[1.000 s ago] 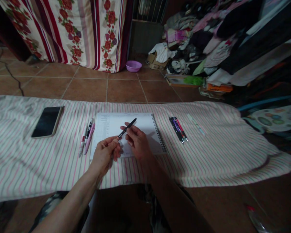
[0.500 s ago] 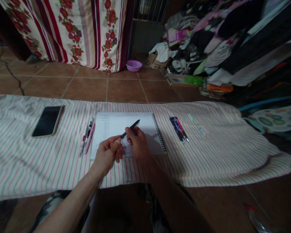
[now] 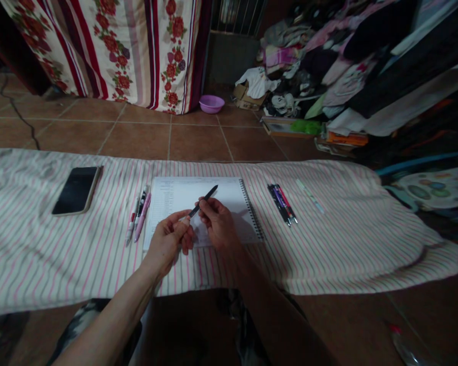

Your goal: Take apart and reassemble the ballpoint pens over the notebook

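Both of my hands hold one black pen (image 3: pixel 209 193) above a spiral notebook (image 3: pixel 221 180). My left hand (image 3: pixel 171 235) pinches the pen's lower left end between thumb and fingertips. Around its middle, the thumb and fingers of my right hand (image 3: pixel 218 219) are closed. The pen's dark tip points up and to the right. Beneath the hands the notebook lies open, with a printed table along its left side and the spiral at its right edge. Several pens lie close by: a pink pen (image 3: pixel 142 217) with others left of the notebook, and a purple pen (image 3: pixel 280 201) among others to its right.
A striped cloth (image 3: pixel 351 244) covers the low table. On it lie a phone (image 3: pixel 76 190) at the left and a pale green pen (image 3: pixel 310 195) at the right. Beyond are a purple basin (image 3: pixel 211 103), a floral curtain (image 3: pixel 137 51) and piled clothes (image 3: pixel 297 56).
The pen has shifted slightly left and up at its tip, and my right hand has slid a little along it. My left hand stays nearly in place.
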The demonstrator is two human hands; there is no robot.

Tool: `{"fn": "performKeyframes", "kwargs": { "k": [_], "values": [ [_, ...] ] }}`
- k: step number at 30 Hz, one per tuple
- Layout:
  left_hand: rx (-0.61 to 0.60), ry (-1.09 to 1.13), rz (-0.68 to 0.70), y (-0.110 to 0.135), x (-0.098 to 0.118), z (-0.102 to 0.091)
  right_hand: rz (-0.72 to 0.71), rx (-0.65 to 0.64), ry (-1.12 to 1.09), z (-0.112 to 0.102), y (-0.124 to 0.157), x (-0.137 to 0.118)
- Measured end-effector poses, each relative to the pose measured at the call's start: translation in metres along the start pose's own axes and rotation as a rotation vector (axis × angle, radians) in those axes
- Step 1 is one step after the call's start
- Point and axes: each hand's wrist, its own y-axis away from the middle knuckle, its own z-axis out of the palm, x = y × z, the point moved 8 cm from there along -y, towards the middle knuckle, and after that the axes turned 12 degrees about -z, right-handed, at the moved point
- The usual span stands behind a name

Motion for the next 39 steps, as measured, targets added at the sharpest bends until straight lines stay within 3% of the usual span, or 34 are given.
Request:
{"fn": "performKeyframes", "kwargs": {
  "k": [5, 15, 22, 29, 39],
  "values": [
    [0.029, 0.029, -0.009, -0.001, -0.002, -0.003, -0.048, -0.002, 0.067, 0.0, 0.002, 0.001],
    [0.01, 0.111, -0.056, -0.002, 0.0, -0.003, 0.044, -0.047, -0.019, 0.004, 0.001, 0.001],
    [0.013, 0.096, -0.06, 0.0, -0.004, -0.001, -0.069, -0.003, 0.133, -0.003, -0.001, 0.002],
    [0.026, 0.121, -0.057, -0.002, 0.002, -0.004, -0.01, -0.125, 0.009, 0.009, 0.005, -0.003],
    [0.001, 0.102, -0.063, 0.002, 0.001, 0.0, 0.0, 0.017, -0.004, -0.001, 0.001, 0.002]
  ]
}}
